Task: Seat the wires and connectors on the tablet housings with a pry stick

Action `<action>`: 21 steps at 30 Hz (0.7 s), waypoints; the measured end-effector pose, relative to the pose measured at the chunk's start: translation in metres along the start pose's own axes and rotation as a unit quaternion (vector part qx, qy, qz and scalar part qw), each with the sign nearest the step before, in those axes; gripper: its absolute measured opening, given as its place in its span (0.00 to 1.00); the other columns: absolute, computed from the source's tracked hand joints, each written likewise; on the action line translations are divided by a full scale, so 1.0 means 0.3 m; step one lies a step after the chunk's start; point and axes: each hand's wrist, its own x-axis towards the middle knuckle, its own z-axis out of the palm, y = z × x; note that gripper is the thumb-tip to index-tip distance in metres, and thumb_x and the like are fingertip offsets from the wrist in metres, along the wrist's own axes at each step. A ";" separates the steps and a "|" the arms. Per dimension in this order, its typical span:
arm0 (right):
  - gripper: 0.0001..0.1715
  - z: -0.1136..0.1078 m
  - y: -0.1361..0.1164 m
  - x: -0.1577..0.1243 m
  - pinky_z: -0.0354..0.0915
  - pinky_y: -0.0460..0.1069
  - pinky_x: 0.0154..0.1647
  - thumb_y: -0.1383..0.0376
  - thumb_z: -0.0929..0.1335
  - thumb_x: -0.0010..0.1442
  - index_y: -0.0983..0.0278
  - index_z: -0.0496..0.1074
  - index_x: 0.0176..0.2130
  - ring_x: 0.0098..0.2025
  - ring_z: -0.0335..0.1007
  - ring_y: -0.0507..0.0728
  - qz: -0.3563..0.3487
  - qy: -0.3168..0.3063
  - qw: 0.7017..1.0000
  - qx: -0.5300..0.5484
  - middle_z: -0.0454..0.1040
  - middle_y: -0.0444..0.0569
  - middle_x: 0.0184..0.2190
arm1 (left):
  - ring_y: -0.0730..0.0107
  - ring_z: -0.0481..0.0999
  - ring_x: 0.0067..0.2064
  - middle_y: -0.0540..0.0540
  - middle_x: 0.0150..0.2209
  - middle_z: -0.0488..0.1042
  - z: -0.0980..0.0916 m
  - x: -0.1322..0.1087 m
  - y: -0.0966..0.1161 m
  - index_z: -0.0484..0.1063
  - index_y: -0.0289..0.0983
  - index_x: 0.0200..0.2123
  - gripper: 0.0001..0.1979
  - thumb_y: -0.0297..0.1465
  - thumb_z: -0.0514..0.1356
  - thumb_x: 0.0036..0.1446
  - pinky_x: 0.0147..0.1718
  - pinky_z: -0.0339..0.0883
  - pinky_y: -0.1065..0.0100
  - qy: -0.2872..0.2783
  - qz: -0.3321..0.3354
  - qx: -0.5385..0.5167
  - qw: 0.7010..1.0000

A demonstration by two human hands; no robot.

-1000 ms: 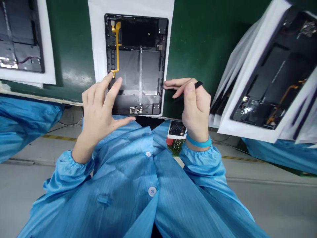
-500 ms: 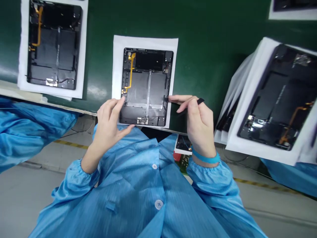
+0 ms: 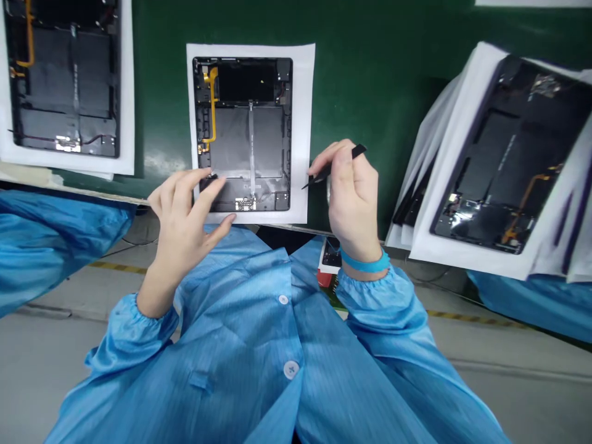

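An opened tablet housing (image 3: 268, 145), with dark battery panels and an orange flex cable, lies on a white sheet (image 3: 300, 123) on the bench. My left hand (image 3: 182, 206) is at the housing's lower left corner, fingers spread. Its fingertips reach over the left edge, and the thumb is by the bottom edge. Just right of the sheet, my right hand (image 3: 354, 197) grips a thin black pointed tool (image 3: 316, 179). The tool's tip points left over the sheet's edge, apart from the housing. A blue band circles the right wrist.
On the left, another opened tablet (image 3: 69, 74) rests on white sheets. A slanted stack on the right carries a tablet (image 3: 504, 154) on top. Below the green bench's (image 3: 388, 61) front edge, a small part-hidden device (image 3: 331, 254) shows. Blue sleeves of other people are at both sides.
My right hand has moved off the housing's right edge, and the tool now points left. My left fingers reach further over the lower left corner. The whole view has shifted.
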 end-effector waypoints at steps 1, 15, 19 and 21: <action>0.31 0.000 -0.009 0.005 0.75 0.58 0.63 0.38 0.64 0.80 0.56 0.78 0.38 0.43 0.80 0.57 -0.002 -0.014 1.000 -0.018 0.77 0.43 0.35 | 0.39 0.73 0.72 0.40 0.71 0.75 0.009 0.007 0.013 0.74 0.53 0.72 0.27 0.47 0.67 0.74 0.70 0.62 0.39 0.003 0.011 -0.002 1.000; 0.18 -0.009 0.021 -0.021 0.71 0.60 0.54 0.52 0.68 0.83 0.56 0.80 0.42 0.42 0.83 0.60 -0.122 -0.112 0.973 -0.162 0.87 0.44 0.37 | 0.56 0.85 0.58 0.48 0.55 0.88 0.088 0.050 0.097 0.77 0.42 0.58 0.09 0.29 0.65 0.79 0.51 0.60 0.49 0.055 0.152 0.058 0.985; 0.16 0.002 0.042 -0.022 0.70 0.60 0.53 0.54 0.67 0.83 0.56 0.79 0.44 0.42 0.84 0.60 -0.154 -0.116 0.964 -0.185 0.87 0.44 0.39 | 0.55 0.86 0.58 0.47 0.55 0.88 0.078 0.062 0.095 0.76 0.45 0.59 0.10 0.28 0.64 0.79 0.51 0.62 0.47 0.037 0.167 0.068 0.983; 0.17 0.006 0.047 -0.021 0.70 0.61 0.53 0.53 0.66 0.84 0.56 0.78 0.44 0.42 0.83 0.60 -0.164 -0.115 0.957 -0.211 0.87 0.45 0.39 | 0.56 0.86 0.57 0.48 0.55 0.88 0.076 0.067 0.091 0.76 0.45 0.58 0.10 0.27 0.64 0.79 0.51 0.62 0.47 0.034 0.172 0.063 0.983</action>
